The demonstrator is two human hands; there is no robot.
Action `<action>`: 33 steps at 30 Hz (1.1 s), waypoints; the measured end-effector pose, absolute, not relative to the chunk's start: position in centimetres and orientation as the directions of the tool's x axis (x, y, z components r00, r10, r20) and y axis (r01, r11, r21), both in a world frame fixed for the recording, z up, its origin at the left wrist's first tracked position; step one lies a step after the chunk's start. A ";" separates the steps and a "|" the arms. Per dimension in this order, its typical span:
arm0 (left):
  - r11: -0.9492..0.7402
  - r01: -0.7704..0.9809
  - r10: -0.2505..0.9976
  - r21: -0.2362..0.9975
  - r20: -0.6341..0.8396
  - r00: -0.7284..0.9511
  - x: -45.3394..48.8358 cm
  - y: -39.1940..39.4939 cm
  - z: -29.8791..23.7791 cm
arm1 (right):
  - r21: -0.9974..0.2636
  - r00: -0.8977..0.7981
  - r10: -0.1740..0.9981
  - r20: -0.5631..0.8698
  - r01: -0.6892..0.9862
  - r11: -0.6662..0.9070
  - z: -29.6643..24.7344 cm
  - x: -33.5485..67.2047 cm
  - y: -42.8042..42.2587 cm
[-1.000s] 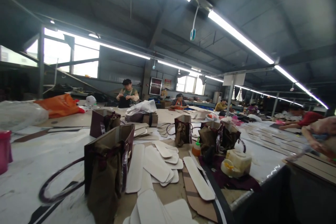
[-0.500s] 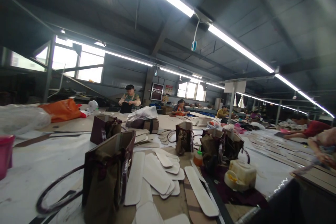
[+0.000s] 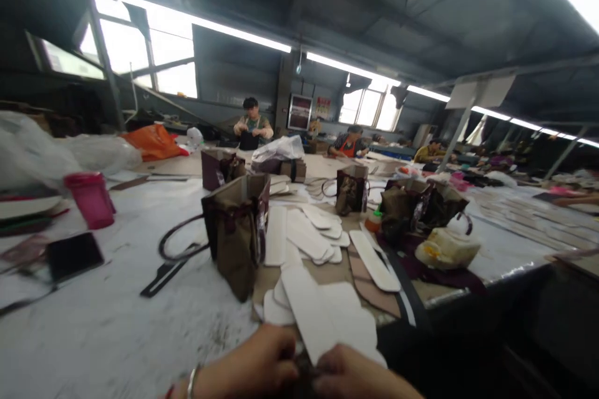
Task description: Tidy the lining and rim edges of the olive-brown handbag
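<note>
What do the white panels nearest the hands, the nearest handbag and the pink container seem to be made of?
White panels: probably card or foam, matte; flat, with cleanly cut, rounded edges. Nearest handbag: its brown side looks like fabric or soft leather, dull, creased. Pink container: likely plastic, smooth, shiny.

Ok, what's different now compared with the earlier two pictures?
The left hand and right hand have come into view, close together by the white panels; whether they hold anything is unclear. The view has swung left and down, bringing in a dark flat object at left. The bags and pink bin stand as before.
</note>
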State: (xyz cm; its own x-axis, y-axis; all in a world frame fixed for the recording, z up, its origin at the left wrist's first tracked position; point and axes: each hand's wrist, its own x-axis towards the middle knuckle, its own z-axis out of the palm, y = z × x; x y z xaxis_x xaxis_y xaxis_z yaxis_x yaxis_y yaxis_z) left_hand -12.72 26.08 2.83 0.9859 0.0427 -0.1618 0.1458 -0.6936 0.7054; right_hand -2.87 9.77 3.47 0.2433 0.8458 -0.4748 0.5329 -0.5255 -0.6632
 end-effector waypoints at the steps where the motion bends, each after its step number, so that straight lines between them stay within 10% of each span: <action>1: -0.681 0.164 0.051 0.713 -0.177 0.983 -13.8 25.8 2.6 | -0.674 0.235 0.832 -0.502 0.496 -0.547 3.0 -2.9 9.7; 33: -0.709 0.205 0.037 0.675 -0.254 0.967 -14.0 26.4 2.2 | -0.796 0.056 0.841 -0.538 0.295 -0.529 1.8 -2.6 10.3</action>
